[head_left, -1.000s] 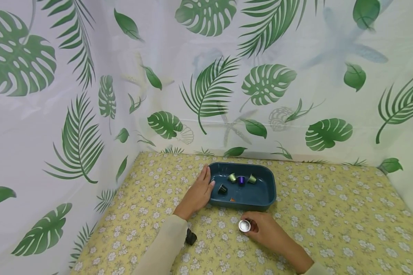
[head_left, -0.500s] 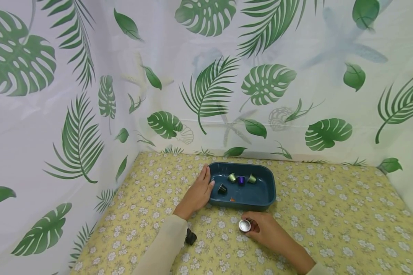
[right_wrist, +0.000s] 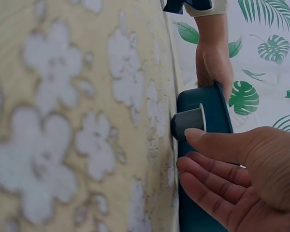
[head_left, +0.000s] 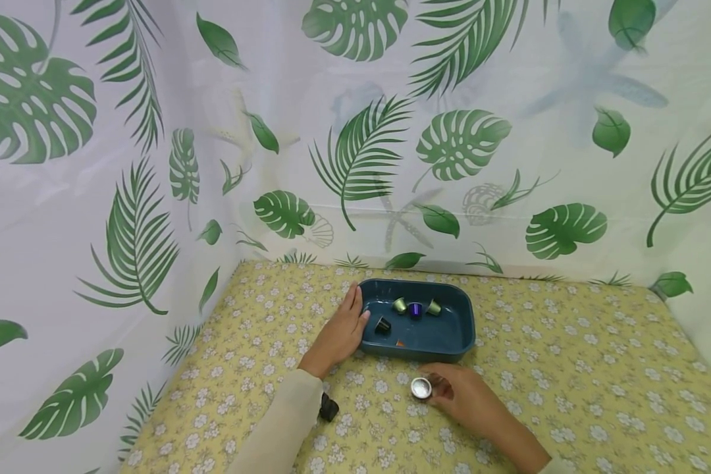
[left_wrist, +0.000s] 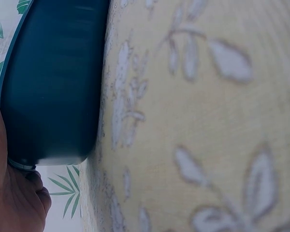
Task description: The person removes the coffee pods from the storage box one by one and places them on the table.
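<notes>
A dark grey coffee capsule [head_left: 421, 388] stands on the table, silver lid up, in front of the blue-green rectangular dish [head_left: 465, 339]. Right beside it is my right hand [head_left: 465, 398], fingers loosely bent and spread from it. In the right wrist view the thumb tip overlaps the side of the capsule [right_wrist: 189, 121]. My left hand [head_left: 338, 329] lies along the dish's left end, fingers straight against the outer wall. Only part of the left hand [left_wrist: 19, 198] appears in the left wrist view, at the dish's corner.
Inside the dish lie two green capsules [head_left: 399, 305] [head_left: 434, 307], a purple-blue one [head_left: 415, 311], a black one [head_left: 382, 325] and a partly hidden orange item [head_left: 399, 343]. A black object [head_left: 328, 408] shows beside the left sleeve. A leaf-patterned curtain [head_left: 367, 217] rises behind the table.
My right hand has drawn slightly back to the right, its fingers loosening from the capsule, which stays in place. The left hand and dish have not visibly moved.
</notes>
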The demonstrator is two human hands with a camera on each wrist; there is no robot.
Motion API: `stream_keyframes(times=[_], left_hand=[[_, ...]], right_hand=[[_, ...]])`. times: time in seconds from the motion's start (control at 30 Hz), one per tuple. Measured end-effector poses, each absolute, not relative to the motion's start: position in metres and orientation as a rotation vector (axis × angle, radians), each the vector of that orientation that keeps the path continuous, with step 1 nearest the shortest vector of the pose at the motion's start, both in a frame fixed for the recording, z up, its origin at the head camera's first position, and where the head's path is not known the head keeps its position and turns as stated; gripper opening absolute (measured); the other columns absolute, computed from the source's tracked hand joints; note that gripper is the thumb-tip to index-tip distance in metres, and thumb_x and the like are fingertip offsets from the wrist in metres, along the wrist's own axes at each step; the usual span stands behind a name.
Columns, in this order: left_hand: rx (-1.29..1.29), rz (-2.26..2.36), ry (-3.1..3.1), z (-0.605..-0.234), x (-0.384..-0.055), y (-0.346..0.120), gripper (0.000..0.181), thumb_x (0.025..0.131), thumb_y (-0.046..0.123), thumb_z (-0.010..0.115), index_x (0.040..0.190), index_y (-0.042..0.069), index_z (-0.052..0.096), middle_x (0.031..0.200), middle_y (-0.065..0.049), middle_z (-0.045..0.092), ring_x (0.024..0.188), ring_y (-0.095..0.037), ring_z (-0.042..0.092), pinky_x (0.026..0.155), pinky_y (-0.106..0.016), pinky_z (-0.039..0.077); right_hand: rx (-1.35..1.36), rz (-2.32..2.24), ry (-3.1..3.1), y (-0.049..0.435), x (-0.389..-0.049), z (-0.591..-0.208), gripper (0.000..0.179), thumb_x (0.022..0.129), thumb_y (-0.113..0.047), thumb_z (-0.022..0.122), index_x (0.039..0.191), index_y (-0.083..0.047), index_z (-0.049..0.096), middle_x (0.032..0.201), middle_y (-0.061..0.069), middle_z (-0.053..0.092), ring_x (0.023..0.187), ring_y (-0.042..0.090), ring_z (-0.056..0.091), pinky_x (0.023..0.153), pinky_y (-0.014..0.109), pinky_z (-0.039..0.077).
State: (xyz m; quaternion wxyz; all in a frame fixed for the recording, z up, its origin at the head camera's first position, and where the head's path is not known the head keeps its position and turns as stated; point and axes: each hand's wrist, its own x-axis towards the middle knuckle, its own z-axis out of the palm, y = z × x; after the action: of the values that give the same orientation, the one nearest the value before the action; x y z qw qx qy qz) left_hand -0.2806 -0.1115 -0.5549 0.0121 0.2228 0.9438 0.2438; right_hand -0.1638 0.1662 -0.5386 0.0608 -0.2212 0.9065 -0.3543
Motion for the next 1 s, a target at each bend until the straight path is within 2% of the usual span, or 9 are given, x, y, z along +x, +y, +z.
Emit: stream_keyframes(times=[0.17, 0.3, 0.4, 0.5, 0.63, 1.0], left_hand=[[0.692, 0.76, 2.945, -0.554, -0.281, -0.112, 0.071, 0.11, 0.053, 0.011, 0.163, 0.008, -0.001, 0.168, 0.0, -0.018, 0.156, -0.02, 0.0, 0.123, -0.043, 0.02], [0.687, 0.75, 2.953, -0.555, -0.281, -0.113, 0.07, 0.11, 0.052, 0.013, 0.163, 0.007, 0.0, 0.168, 0.0, -0.017, 0.156, -0.02, -0.001, 0.123, -0.043, 0.021], [0.685, 0.753, 2.953, -0.555, -0.281, -0.112, 0.066, 0.112, 0.046, 0.018, 0.163, 0.007, 0.0, 0.169, -0.001, -0.016, 0.156, -0.02, -0.001, 0.123, -0.044, 0.021], [0.69, 0.767, 2.947, -0.556, -0.281, -0.112, 0.064, 0.113, 0.039, 0.025, 0.163, 0.007, 0.0, 0.169, -0.002, -0.016, 0.156, -0.02, -0.001, 0.123, -0.045, 0.021], [0.692, 0.77, 2.94, -0.556, -0.282, -0.111, 0.063, 0.114, 0.036, 0.027, 0.163, 0.008, -0.001, 0.168, 0.0, -0.018, 0.156, -0.02, -0.002, 0.123, -0.044, 0.02], [0.694, 0.781, 2.944, -0.557, -0.282, -0.111, 0.063, 0.114, 0.035, 0.027, 0.163, 0.008, -0.001, 0.168, -0.001, -0.018, 0.156, -0.022, 0.0, 0.123, -0.045, 0.021]], right_hand=[[-0.601, -1.044, 2.757, 0.166, -0.161, -0.529, 0.045, 0.083, 0.003, 0.079, 0.127, -0.007, 0.069, 0.098, -0.001, 0.069, 0.08, 0.009, 0.065, 0.069, 0.024, 0.055], [-0.623, -1.049, 2.727, 0.168, -0.16, -0.521, 0.041, 0.085, 0.004, 0.077, 0.124, -0.004, 0.07, 0.099, 0.002, 0.07, 0.08, 0.01, 0.067, 0.068, 0.024, 0.055], [-0.666, -1.034, 2.712, 0.169, -0.16, -0.514, 0.036, 0.087, 0.0, 0.077, 0.123, -0.002, 0.07, 0.1, 0.004, 0.071, 0.079, 0.01, 0.068, 0.067, 0.024, 0.055], [-0.673, -0.987, 2.727, 0.17, -0.16, -0.505, 0.034, 0.09, -0.009, 0.077, 0.123, -0.005, 0.071, 0.101, 0.001, 0.072, 0.079, 0.007, 0.067, 0.068, 0.024, 0.055], [-0.704, -0.976, 2.767, 0.172, -0.161, -0.494, 0.032, 0.093, -0.019, 0.075, 0.123, -0.008, 0.072, 0.103, -0.002, 0.073, 0.08, 0.005, 0.065, 0.069, 0.025, 0.055], [-0.858, -1.018, 2.859, 0.172, -0.185, -0.485, 0.024, 0.095, -0.016, 0.073, 0.117, -0.005, 0.074, 0.098, -0.003, 0.073, 0.081, 0.006, 0.067, 0.071, 0.024, 0.057]])
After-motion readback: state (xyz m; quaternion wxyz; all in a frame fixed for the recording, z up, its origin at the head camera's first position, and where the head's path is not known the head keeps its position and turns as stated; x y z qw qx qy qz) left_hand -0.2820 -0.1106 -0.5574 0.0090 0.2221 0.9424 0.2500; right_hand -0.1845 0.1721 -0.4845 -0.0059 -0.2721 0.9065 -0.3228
